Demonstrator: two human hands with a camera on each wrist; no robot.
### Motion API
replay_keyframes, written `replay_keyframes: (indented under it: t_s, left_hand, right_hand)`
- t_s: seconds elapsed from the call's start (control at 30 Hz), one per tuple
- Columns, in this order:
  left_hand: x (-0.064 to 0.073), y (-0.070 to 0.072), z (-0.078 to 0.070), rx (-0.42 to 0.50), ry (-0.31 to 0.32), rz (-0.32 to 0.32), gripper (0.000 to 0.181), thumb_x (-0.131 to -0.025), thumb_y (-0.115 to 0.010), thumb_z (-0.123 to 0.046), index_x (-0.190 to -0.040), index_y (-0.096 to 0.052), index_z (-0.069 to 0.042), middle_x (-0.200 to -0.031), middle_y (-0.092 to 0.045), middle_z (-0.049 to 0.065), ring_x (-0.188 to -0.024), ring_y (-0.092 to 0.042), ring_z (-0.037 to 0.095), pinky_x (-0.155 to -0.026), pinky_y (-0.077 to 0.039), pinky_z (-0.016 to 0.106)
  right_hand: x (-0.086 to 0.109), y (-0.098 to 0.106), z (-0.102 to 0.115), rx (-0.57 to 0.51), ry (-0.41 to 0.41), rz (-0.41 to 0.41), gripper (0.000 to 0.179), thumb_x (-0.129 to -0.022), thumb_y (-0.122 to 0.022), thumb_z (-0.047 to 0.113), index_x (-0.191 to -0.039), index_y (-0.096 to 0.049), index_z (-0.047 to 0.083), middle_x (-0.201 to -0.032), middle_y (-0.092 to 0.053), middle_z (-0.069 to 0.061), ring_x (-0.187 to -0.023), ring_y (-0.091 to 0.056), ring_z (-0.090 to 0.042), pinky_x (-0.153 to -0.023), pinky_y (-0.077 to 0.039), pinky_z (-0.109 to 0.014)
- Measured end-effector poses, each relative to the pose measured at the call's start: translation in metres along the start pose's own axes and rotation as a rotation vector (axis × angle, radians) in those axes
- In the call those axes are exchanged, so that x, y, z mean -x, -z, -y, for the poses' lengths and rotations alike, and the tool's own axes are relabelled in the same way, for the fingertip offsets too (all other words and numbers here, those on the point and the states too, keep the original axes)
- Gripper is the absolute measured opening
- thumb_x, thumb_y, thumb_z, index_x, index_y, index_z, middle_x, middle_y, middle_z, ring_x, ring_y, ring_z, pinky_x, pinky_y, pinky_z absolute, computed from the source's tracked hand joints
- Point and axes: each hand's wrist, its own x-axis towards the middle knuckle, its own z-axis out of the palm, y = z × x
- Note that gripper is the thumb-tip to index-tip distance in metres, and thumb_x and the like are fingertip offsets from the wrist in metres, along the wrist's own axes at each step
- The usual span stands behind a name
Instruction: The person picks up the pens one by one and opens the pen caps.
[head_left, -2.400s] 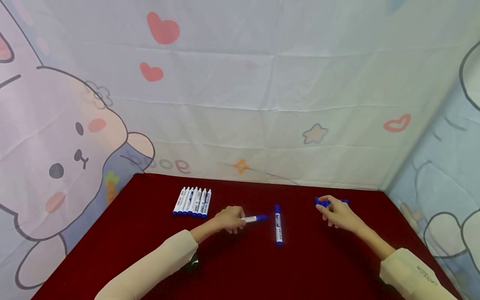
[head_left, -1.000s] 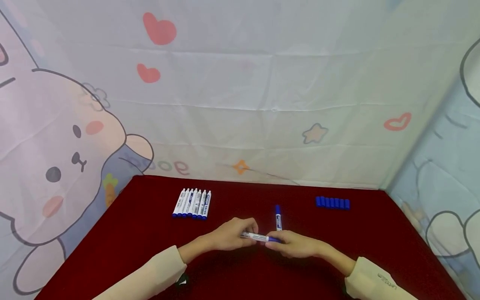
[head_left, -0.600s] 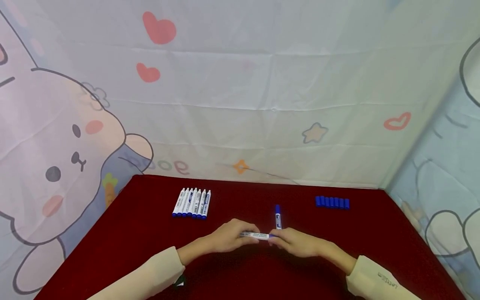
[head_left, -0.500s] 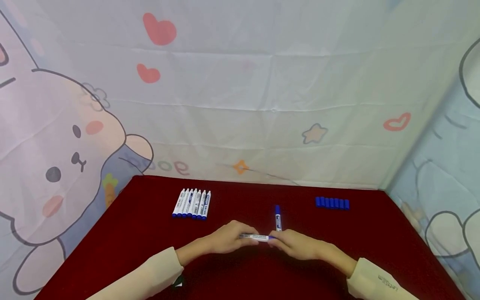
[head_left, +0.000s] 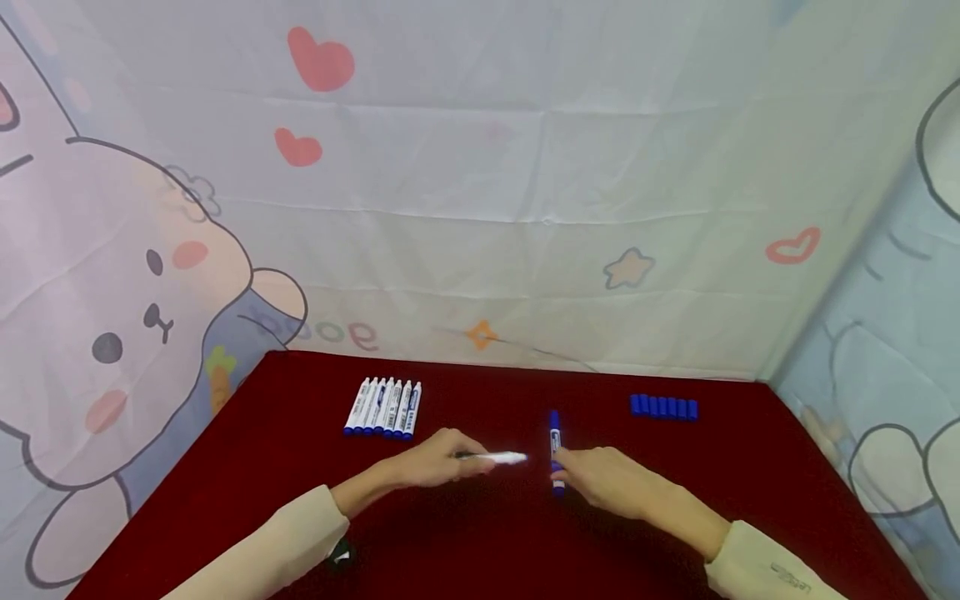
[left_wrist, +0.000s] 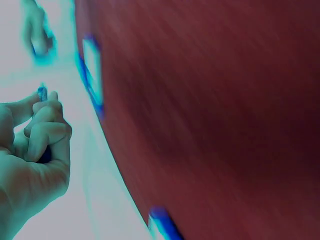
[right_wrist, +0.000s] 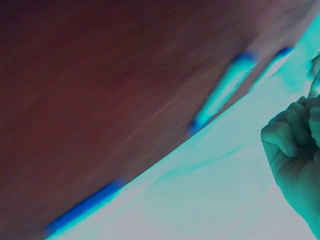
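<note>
My left hand (head_left: pixel 435 458) grips a white marker (head_left: pixel 501 457), its bare, capless end pointing right; in the left wrist view its tip (left_wrist: pixel 42 93) shows past thumb and finger. A small gap to the right, my right hand (head_left: pixel 615 483) pinches a blue cap (head_left: pixel 557 468) between thumb and fingers. That cap and the fingertips overlap a capped marker (head_left: pixel 555 440) on the red tablecloth, blue end away from me. The right wrist view shows the curled fingers (right_wrist: pixel 285 135) at its edge, the cap hidden there.
A neat row of capless white markers (head_left: pixel 384 408) lies at the back left, blue ends nearest me. At the back right several blue caps (head_left: pixel 664 407) stand side by side in a row. A printed cloth wall (head_left: pixel 480 208) borders the table behind.
Marker and cap were together between my hands; now the cap is off in my right hand. My left hand has drawn away leftward with the marker.
</note>
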Motion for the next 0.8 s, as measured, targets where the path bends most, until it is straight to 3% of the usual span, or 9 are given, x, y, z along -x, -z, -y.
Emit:
replay_keyframes:
  t_s: [0.13,0.27,0.37,0.5,0.7,0.8]
  left_hand:
    - [0.018,0.015,0.013,-0.006,0.064,-0.093,0.027,-0.104,-0.060,-0.020,-0.112,-0.073,0.002,-0.070,-0.049,-0.005,-0.058,-0.039,0.001,-0.054,-0.034,0.018]
    - [0.020,0.014,0.014,-0.042,-0.008,-0.067,0.029,-0.103,-0.061,-0.025,-0.121,-0.072,-0.005,-0.092,-0.066,0.000,-0.072,-0.049,0.001,-0.065,-0.043,0.018]
    - [0.017,0.008,0.011,-0.056,-0.044,-0.049,0.030,-0.104,-0.059,-0.025,-0.125,-0.069,-0.006,-0.109,-0.071,0.008,-0.081,-0.053,0.002,-0.073,-0.048,0.019]
    - [0.017,0.001,0.010,-0.078,-0.048,-0.079,0.030,-0.104,-0.060,-0.022,-0.125,-0.069,-0.003,-0.108,-0.073,0.010,-0.080,-0.056,0.005,-0.072,-0.050,0.021]
    - [0.017,0.000,0.010,-0.079,-0.047,-0.164,0.027,-0.099,-0.067,-0.017,-0.118,-0.070,0.002,-0.098,-0.074,0.010,-0.076,-0.064,0.007,-0.066,-0.055,0.020]
    - [0.016,0.001,0.009,-0.078,-0.056,-0.191,0.027,-0.097,-0.069,-0.015,-0.116,-0.071,0.004,-0.094,-0.073,0.012,-0.072,-0.063,0.006,-0.061,-0.055,0.020]
  right_hand:
    - [0.022,0.010,-0.016,0.008,-0.071,-0.040,0.007,-0.108,-0.051,0.019,-0.104,-0.055,0.015,-0.075,-0.053,0.011,-0.065,-0.043,0.004,-0.059,-0.045,-0.018]
    - [0.022,0.013,-0.017,-0.091,-0.126,0.006,0.020,-0.111,-0.042,0.029,-0.114,-0.056,0.015,-0.088,-0.057,0.011,-0.076,-0.049,0.002,-0.068,-0.048,-0.022]
    - [0.018,0.012,-0.012,-0.121,-0.161,0.047,0.027,-0.112,-0.039,0.034,-0.119,-0.056,0.014,-0.091,-0.056,0.014,-0.080,-0.051,0.002,-0.071,-0.048,-0.022]
    - [0.019,0.010,-0.006,-0.123,-0.196,0.089,0.024,-0.112,-0.039,0.028,-0.122,-0.056,0.014,-0.095,-0.056,0.013,-0.085,-0.053,-0.001,-0.074,-0.049,-0.024]
    - [0.020,0.008,-0.005,-0.108,-0.179,0.081,0.025,-0.111,-0.040,0.024,-0.127,-0.058,0.014,-0.109,-0.066,0.008,-0.103,-0.064,-0.007,-0.085,-0.056,-0.031]
    - [0.018,0.008,-0.006,-0.109,-0.164,0.082,0.026,-0.111,-0.043,0.026,-0.126,-0.060,0.014,-0.105,-0.065,0.011,-0.097,-0.063,-0.003,-0.082,-0.056,-0.028]
